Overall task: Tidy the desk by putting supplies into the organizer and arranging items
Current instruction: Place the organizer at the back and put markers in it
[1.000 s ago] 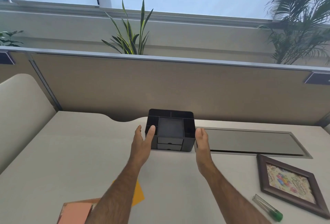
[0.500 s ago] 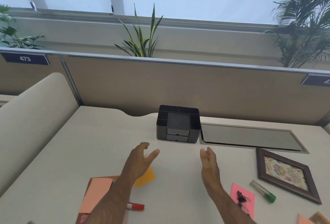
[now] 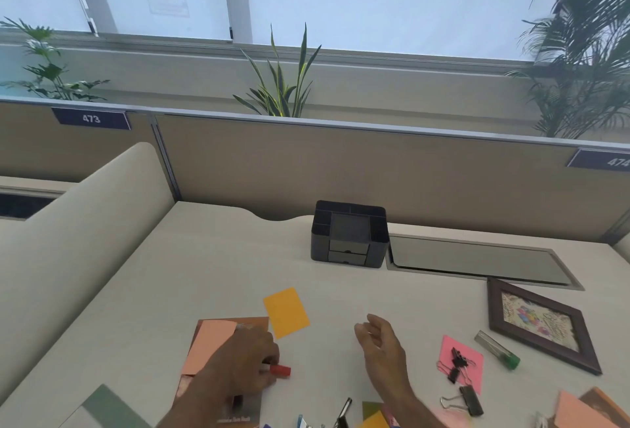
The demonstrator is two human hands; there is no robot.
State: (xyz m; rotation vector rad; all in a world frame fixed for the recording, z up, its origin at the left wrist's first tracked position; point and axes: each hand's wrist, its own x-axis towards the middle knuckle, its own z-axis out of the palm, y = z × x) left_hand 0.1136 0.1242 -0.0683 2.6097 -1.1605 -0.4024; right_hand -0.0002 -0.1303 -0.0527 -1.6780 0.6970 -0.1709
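Left hand (image 3: 247,357) curled around my red-capped marker (image 3: 280,370), which lay sideways at lower middle; organizer (image 3: 349,235) sat far above it.

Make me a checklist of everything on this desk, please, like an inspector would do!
Surface: pale desk, mostly bare near the back.
Job's things: black organizer at the back, compartments look empty; red-capped marker; binder clips on a pink note; orange note; green-capped tube.
Clutter: picture frame lying flat at right; brown notebook with a peach note on it.
Grippers: left hand closing on the marker; right hand open, holding nothing.
Cables: nothing seen.
Surroundings: partition, plants, windows behind.
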